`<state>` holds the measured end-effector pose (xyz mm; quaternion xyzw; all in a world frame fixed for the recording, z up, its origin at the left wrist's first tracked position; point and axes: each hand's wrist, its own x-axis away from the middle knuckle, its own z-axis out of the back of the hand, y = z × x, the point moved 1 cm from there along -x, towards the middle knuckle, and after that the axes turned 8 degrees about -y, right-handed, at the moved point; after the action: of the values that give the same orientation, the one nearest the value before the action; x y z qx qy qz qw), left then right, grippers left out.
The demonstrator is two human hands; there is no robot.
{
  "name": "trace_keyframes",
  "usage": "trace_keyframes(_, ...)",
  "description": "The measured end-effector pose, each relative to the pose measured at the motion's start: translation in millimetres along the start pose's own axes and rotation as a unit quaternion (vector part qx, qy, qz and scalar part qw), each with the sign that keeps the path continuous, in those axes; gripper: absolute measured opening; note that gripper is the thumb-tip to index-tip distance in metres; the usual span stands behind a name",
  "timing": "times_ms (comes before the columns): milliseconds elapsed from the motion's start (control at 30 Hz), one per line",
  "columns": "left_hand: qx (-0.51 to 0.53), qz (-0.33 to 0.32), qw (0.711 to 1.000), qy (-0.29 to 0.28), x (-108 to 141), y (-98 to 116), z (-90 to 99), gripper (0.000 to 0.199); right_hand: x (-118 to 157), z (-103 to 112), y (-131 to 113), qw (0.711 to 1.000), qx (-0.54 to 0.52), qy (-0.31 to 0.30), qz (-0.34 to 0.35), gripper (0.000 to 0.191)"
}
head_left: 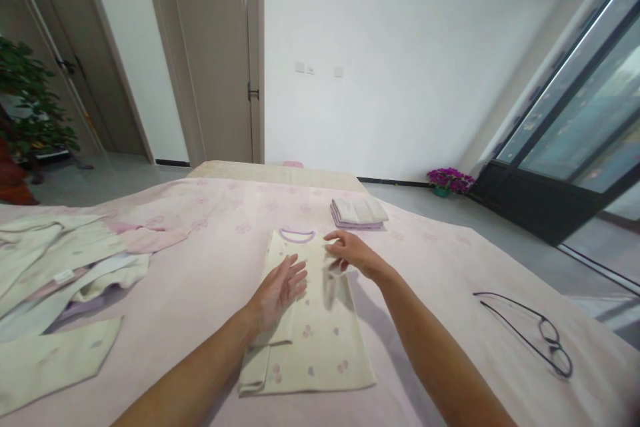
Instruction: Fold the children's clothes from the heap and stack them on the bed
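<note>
Cream cotton top [320, 333] lies lengthwise, collar far from us, on the bed [210, 267]; our left hand [280, 290] rests open on it, our right hand [350, 252] pinches its right shoulder fold.

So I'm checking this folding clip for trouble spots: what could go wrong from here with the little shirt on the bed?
1. The right hand pinches a fold of the cream shirt while the left hand only lies flat on it; the fold could skew or slip open.
2. The bedsheet looks soft, so the shirt may wrinkle under pressure.
3. The glasses lie loose beside the right forearm and might get knocked.
</note>
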<state>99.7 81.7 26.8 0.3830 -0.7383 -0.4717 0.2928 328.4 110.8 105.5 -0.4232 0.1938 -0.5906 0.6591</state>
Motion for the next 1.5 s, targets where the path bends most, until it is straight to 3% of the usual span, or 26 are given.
trace_keyframes(33,0.035,0.016,0.999,0.006,-5,2,-1.3,0.063,2,-11,-10,0.994,-0.063,-0.072,0.056,0.054)
trace_keyframes(100,0.074,0.039,0.996,0.016,-12,3,-1.3,0.058,7,-22,-16,0.981,-0.129,-0.115,0.084,0.059)
trace_keyframes(167,0.082,0.051,0.995,0.034,-13,1,1.9,0.048,12,-21,-1,0.99,-0.117,-0.063,0.049,0.052)
trace_keyframes(233,0.077,0.051,0.994,0.057,-12,-3,6.6,0.045,19,-16,25,0.999,-0.047,0.025,-0.01,0.047)
trace_keyframes(300,0.073,0.048,0.994,0.07,-12,-5,10.8,0.047,30,-15,51,0.996,0.029,0.068,-0.059,0.048)
trace_keyframes(433,0.068,0.038,0.992,0.098,-20,7,15.9,0.046,61,-33,75,0.988,0.119,0.026,-0.098,0.064)
trace_keyframes(633,0.021,-0.018,0.991,0.13,-40,48,22.4,0.028,87,-61,66,0.969,0.206,0.028,-0.131,0.067)
trace_keyframes(767,-0.005,-0.04,0.989,0.141,-50,71,24.3,0.026,82,-66,60,0.976,0.172,0.038,-0.131,0.06)
trace_keyframes(900,-0.042,-0.069,0.985,0.155,-56,93,23.2,0.028,73,-75,40,0.984,0.143,0.035,-0.103,0.058)
trace_keyframes(1033,-0.08,-0.092,0.98,0.158,-57,114,21.7,0.032,63,-93,15,0.98,0.184,0.017,-0.079,0.056)
trace_keyframes(1133,-0.138,-0.119,0.973,0.144,-53,126,20.2,0.035,60,-105,6,0.976,0.209,-0.006,-0.053,0.041)
trace_keyframes(1300,-0.293,-0.153,0.94,0.086,-38,119,11.5,0.031,70,-112,7,0.987,0.161,-0.023,-0.008,0.015)
trace_keyframes(1400,-0.404,-0.153,0.9,0.054,-23,100,-1.9,0.026,74,-107,15,0.993,0.113,-0.043,-0.013,0.01)
trace_keyframes(1500,-0.509,-0.136,0.85,0.011,-8,72,-19.2,0.029,67,-96,31,0.997,0.026,-0.058,-0.033,0.017)
